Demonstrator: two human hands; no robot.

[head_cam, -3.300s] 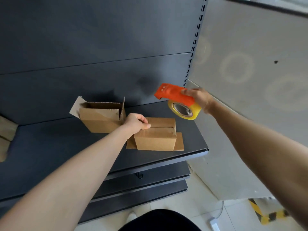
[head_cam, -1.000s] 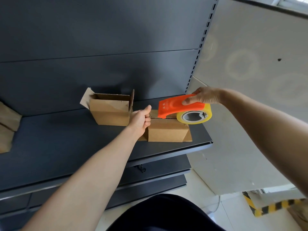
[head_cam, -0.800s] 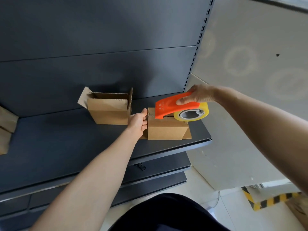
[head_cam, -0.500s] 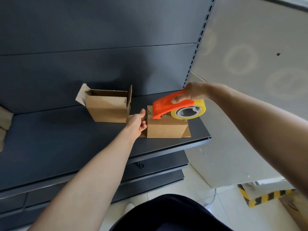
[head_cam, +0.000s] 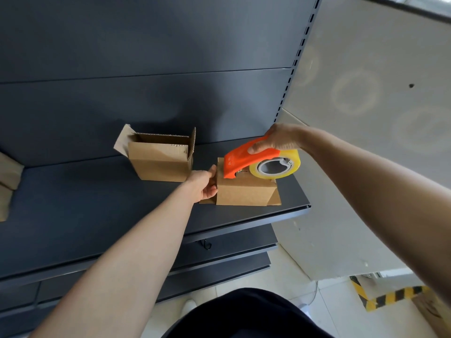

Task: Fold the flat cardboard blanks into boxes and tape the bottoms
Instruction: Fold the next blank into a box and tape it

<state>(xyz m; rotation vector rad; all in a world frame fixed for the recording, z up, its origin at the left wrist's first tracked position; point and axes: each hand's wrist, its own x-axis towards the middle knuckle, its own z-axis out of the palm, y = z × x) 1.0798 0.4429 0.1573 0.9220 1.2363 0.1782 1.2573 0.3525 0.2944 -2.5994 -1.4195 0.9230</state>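
Cardboard on the dark shelf (head_cam: 97, 203): an open box (head_cam: 161, 164) stands at the left. Just beside it, the left hand (head_cam: 203, 185) grips the left end of the upturned box (head_cam: 244, 192), thumb at its top edge. The right hand (head_cam: 275, 140) clasps the orange tape dispenser (head_cam: 246, 158), which rests on that box's top.

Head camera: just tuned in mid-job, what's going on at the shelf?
A person is taping a small box on the dark shelf. The right hand grips an orange tape dispenser, its front edge down on the box's top near the left end. The left hand holds the box's left end to steady it. A second box, open with flaps up, stands on the shelf to the left. How much tape is laid is hidden by the dispenser.
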